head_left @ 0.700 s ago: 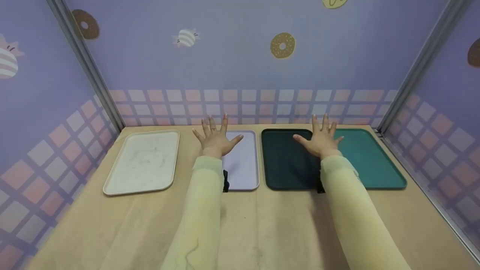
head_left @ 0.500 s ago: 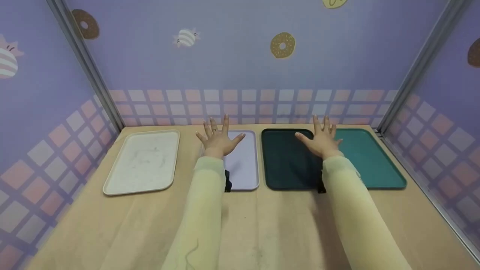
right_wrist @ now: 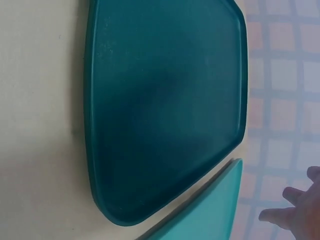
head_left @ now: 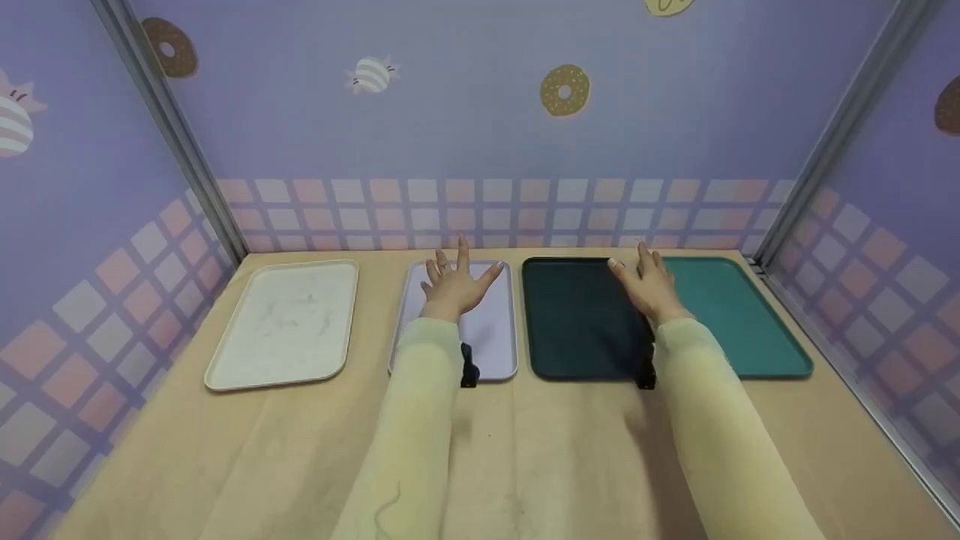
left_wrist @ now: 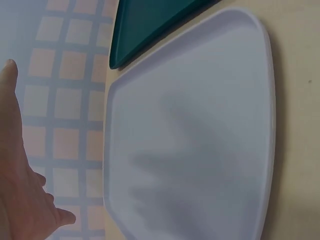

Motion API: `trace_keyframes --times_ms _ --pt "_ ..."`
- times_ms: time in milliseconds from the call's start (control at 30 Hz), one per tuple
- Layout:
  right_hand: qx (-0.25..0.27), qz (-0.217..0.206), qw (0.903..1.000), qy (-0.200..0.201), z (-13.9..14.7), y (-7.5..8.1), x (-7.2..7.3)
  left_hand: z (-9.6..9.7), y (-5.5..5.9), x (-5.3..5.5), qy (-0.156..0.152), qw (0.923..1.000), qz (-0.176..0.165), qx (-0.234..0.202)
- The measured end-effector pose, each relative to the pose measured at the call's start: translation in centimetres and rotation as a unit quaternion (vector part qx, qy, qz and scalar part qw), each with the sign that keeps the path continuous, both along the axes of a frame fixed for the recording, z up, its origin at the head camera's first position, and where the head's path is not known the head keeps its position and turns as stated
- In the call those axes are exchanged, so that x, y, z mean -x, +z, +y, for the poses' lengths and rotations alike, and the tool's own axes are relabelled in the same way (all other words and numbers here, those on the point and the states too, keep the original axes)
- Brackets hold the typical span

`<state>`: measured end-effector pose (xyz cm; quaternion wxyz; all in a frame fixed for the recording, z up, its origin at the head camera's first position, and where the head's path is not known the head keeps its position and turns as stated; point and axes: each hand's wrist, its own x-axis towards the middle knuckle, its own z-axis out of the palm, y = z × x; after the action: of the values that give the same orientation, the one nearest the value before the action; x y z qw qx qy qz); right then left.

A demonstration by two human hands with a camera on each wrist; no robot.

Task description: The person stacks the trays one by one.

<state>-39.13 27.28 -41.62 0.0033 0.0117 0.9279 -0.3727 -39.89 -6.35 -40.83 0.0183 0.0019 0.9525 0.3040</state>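
Desk point(head_left: 495, 450), four trays near far edge: white tray point(head_left: 285, 322), toward far left corner; lavender tray point(head_left: 491, 322) and dark tray point(head_left: 574, 315), middle; teal tray point(head_left: 742, 322), toward far right corner. Left hand point(head_left: 454, 291), spread wide, above lavender; right hand point(head_left: 651, 291), thumb apart, above dark.

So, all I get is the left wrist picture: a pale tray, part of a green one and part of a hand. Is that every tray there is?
Observer: No, the head view also shows a white tray at the left end of the row.
Visitor: And what's past the green tray that I can see?
Observer: A teal tray, lying at the right end of the row.
Visitor: Is the other hand carrying anything?
Observer: No, the right hand holds nothing, as the head and right wrist views show.
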Motion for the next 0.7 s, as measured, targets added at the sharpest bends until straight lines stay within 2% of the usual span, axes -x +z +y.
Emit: trace_keyframes --times_ms 133,267,367,467,533,567,633,700 --pt "0.066 -0.014 0.9977 -0.006 0.2 -0.3 -0.3 0.7 -0.3 0.0 0.000 0.9988 -0.016 -0.047" --pt "0.128 -0.030 0.9911 -0.019 0.6 -0.7 -0.6 1.5 -0.7 0.0 -0.004 0.9942 -0.028 -0.104" --pt "0.154 -0.040 0.9869 -0.027 1.0 -1.0 -0.7 2.2 -1.1 0.0 -0.003 0.9880 -0.037 -0.150" --pt "0.181 -0.054 0.9813 -0.037 1.4 -1.3 -0.6 2.9 -1.5 0.1 0.001 0.9799 -0.031 -0.197" --pt "0.200 -0.069 0.9765 -0.044 1.7 -1.5 -0.6 3.3 -1.6 0.1 0.001 0.9710 -0.027 -0.238" --pt "0.211 -0.078 0.9733 -0.048 1.9 -1.6 -0.6 3.6 -1.7 0.0 0.000 0.9640 -0.031 -0.264" --pt "0.238 -0.101 0.9645 -0.052 2.1 -1.8 -0.7 4.0 -1.8 -0.1 0.003 0.9472 -0.050 -0.317" --pt "0.261 -0.118 0.9565 -0.053 2.3 -2.0 -0.9 4.5 -1.9 -0.2 0.010 0.9272 -0.084 -0.365"
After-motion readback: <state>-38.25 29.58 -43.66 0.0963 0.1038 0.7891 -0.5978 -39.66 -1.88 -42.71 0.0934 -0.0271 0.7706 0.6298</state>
